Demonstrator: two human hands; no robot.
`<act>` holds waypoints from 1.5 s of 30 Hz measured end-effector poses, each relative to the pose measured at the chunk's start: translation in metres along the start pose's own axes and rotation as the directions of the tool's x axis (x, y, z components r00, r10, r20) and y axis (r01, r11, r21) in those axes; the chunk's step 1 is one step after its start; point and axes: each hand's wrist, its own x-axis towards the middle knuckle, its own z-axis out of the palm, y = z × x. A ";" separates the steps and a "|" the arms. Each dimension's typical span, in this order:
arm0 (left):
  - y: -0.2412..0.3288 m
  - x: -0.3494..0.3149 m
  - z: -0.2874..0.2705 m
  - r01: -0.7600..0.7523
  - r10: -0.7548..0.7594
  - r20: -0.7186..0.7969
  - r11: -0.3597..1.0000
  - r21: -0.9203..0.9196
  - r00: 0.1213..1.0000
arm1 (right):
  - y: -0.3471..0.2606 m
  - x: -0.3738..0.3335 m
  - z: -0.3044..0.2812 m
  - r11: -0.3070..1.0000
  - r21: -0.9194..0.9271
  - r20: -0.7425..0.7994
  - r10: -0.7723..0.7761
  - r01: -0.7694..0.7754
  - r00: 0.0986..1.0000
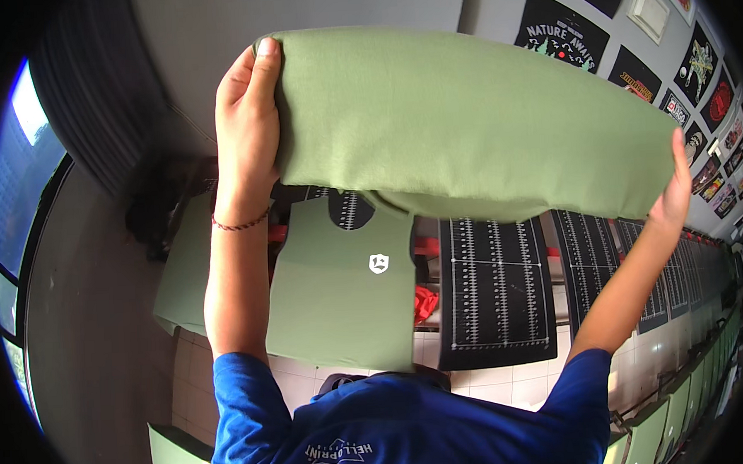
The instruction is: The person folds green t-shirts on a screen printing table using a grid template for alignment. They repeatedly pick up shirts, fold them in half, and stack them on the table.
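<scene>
A sage-green T-shirt point(466, 120) is held up and stretched wide in front of me. My left hand point(249, 113) is closed on its left edge, the thumb lying on the cloth at the upper corner. At the other end my right hand point(674, 187) grips the right edge; most of its fingers are hidden behind the fabric. Below the raised cloth, a green shirt piece point(341, 291) with a small white shield print lies flat on a board. What looks like a neckband hangs under the held cloth.
Black printing boards point(497, 297) with white ruler marks stand in a row to the right. Another green-covered board point(183, 273) is at the left. A red cloth point(425, 303) shows between boards. Green pieces point(645, 431) line the lower right. Prints hang on the wall point(494, 3).
</scene>
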 end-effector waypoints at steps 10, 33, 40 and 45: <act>-0.083 0.025 -0.177 0.483 -0.478 -0.064 0.868 0.113 0.876 | 0.165 -0.010 0.139 0.895 -0.243 -0.265 0.310 -0.374 0.913; -0.175 -0.351 -0.355 0.767 -0.738 -0.282 0.470 0.437 0.613 | 0.359 -0.412 0.122 0.568 -0.030 -0.436 0.733 -0.823 0.522; -0.164 -0.370 -0.369 0.763 -0.699 -0.307 0.583 0.280 0.646 | 0.318 -0.413 0.141 0.629 -0.037 -0.318 0.729 -0.777 0.606; -0.165 -0.408 -0.388 0.849 -0.817 -0.255 0.452 0.275 0.518 | 0.335 -0.457 0.119 0.482 0.089 -0.246 0.858 -0.871 0.450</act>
